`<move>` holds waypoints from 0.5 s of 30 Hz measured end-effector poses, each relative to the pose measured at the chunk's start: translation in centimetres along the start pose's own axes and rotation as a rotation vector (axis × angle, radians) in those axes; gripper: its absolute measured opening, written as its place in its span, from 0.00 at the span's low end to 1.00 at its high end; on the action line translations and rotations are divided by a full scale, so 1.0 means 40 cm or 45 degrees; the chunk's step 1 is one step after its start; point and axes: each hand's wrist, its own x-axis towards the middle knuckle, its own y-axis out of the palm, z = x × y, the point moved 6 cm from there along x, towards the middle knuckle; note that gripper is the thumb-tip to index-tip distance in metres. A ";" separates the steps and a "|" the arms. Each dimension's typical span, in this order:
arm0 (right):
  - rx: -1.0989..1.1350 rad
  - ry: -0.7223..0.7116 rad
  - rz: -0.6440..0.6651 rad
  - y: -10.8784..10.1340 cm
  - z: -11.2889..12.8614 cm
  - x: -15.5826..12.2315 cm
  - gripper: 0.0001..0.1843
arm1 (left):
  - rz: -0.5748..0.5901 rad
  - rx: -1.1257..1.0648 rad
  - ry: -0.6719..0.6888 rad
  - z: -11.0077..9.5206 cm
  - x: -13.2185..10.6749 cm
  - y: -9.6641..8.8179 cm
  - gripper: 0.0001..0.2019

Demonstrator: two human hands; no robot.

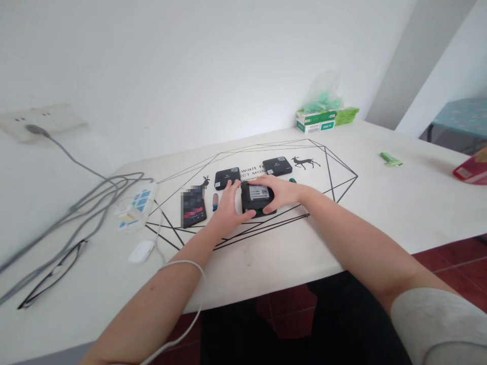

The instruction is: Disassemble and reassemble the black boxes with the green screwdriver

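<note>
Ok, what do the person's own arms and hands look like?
The left hand and right hand are bare, without gloves. The right arm has a light grey sleeve ending near the elbow. A thin white cable crosses the left forearm; no sleeve shows there.

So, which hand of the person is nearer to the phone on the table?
Left. The left hand is to the right of the phone, apart from it, at the left side of the black device; the right hand is farther away, on the device's right.

left hand (229, 208): curved | right hand (282, 192): curved | forearms (342, 233): angled inward
</note>
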 end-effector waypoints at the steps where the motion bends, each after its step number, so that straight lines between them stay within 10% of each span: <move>1: -0.032 0.026 0.036 0.002 -0.010 -0.001 0.58 | 0.052 0.001 -0.049 0.011 0.000 0.008 0.48; 15: -0.071 0.008 0.066 0.041 -0.044 0.017 0.56 | 0.258 -0.076 -0.160 0.038 -0.001 0.038 0.47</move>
